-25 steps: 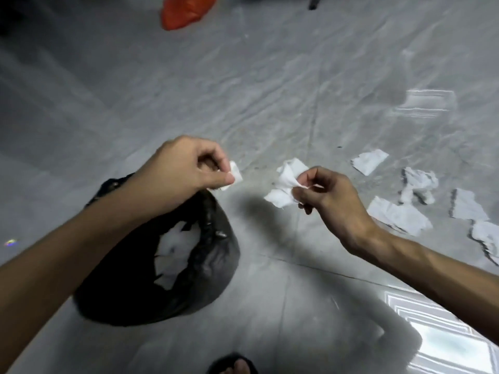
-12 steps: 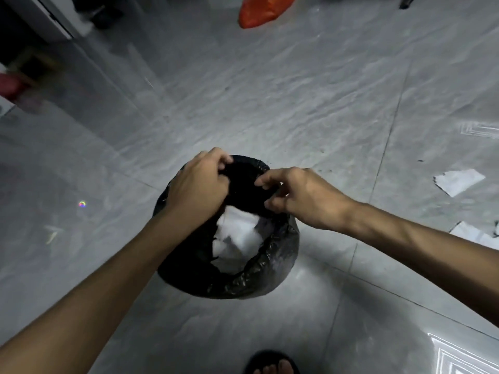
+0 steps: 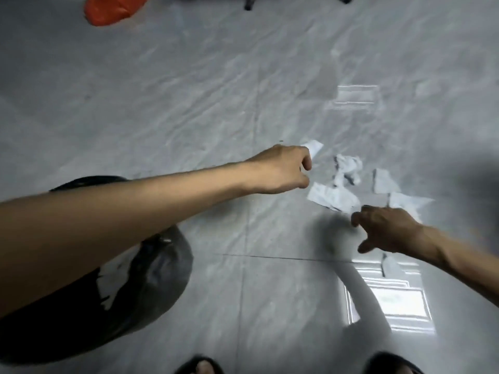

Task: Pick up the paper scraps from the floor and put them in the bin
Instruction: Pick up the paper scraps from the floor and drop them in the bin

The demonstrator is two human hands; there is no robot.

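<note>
Several white paper scraps lie on the grey floor right of centre: a flat scrap (image 3: 333,197), a crumpled scrap (image 3: 347,168), a small scrap (image 3: 314,147) and another flat scrap (image 3: 383,181). My left hand (image 3: 283,170) hovers just left of them with fingers curled and nothing in it. My right hand (image 3: 383,228) reaches in from the lower right, fingers spread, its fingertips at the edge of the flat scrap. The bin, lined with a black bag (image 3: 151,276) that holds white paper, stands at the lower left, partly hidden by my left forearm.
An orange bag (image 3: 113,8) lies at the top left. Dark chair legs (image 3: 248,4) show at the top edge. Another scrap (image 3: 390,265) lies by bright window reflections at the lower right. My sandalled feet (image 3: 201,365) are at the bottom edge.
Both hands left the bin, where they dropped their scraps, and swung right to the scraps on the floor. They now hold nothing. The view turned right with them.
</note>
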